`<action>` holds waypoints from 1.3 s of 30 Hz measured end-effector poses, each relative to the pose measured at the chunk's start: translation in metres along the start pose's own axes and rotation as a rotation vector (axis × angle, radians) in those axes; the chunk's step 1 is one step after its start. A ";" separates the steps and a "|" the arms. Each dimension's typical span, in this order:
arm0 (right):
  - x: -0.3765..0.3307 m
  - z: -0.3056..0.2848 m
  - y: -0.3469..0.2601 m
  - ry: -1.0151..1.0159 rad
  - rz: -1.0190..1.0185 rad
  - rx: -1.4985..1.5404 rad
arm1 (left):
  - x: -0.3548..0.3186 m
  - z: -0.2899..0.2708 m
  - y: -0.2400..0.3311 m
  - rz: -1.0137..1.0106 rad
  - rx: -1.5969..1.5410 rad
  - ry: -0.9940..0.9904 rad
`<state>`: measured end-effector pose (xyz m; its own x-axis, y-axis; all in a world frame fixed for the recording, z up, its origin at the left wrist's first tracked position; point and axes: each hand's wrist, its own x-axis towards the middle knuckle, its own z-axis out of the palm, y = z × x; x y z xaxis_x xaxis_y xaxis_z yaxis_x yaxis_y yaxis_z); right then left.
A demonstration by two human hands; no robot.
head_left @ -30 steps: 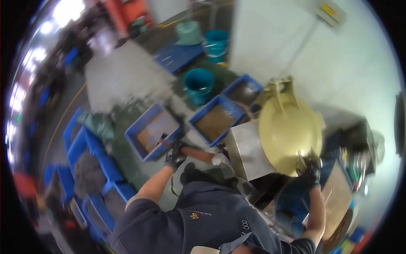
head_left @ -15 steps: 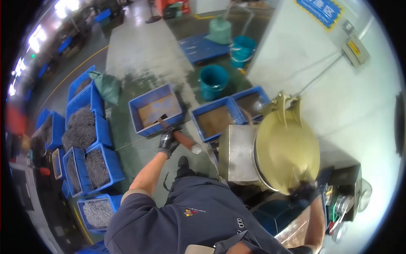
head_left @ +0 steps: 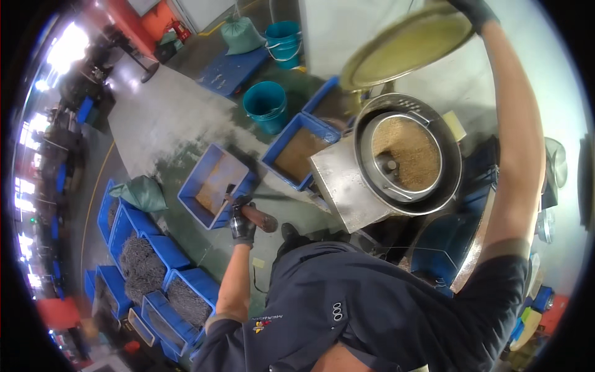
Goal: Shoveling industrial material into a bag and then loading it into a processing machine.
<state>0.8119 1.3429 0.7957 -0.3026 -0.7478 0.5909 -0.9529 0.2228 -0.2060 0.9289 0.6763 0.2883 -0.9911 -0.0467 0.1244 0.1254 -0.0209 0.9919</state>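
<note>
My left hand [head_left: 242, 226], in a black glove, is closed around a brown tool [head_left: 259, 218] with a thick rounded end and a small dark tip; its exact kind is unclear. At the upper right, my gloved right hand [head_left: 474, 11] grips the rim of a round yellowish lid [head_left: 409, 49], which is raised and tilted and partly cut off by the frame. Below the lid stands an uncovered round metal machine [head_left: 451, 180]. Its inner metal bowl [head_left: 379, 180] holds tan grains [head_left: 412, 152] around a central hub [head_left: 393, 165].
A blue bin [head_left: 186, 193] with tan material lies left of the machine, and another blue bin [head_left: 273, 162] sits against its side. Teal buckets [head_left: 265, 118] stand beyond. At the left, several blue bins [head_left: 167, 248] hold grey metal pieces. A white wall [head_left: 334, 37] rises behind.
My right hand has swung the lid up off the machine, uncovering the bowl of grains. My left hand still holds the brown tool. The whole view has shifted.
</note>
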 end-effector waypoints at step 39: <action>0.100 0.518 -0.239 -0.604 1.332 -0.192 | 0.028 -0.034 -0.027 0.412 0.563 -0.579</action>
<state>1.0210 0.8907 0.4996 -0.9292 -0.0606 -0.3646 0.0113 0.9813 -0.1921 0.8996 0.6415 0.2637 -0.7586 0.5701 0.3155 0.5858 0.3847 0.7133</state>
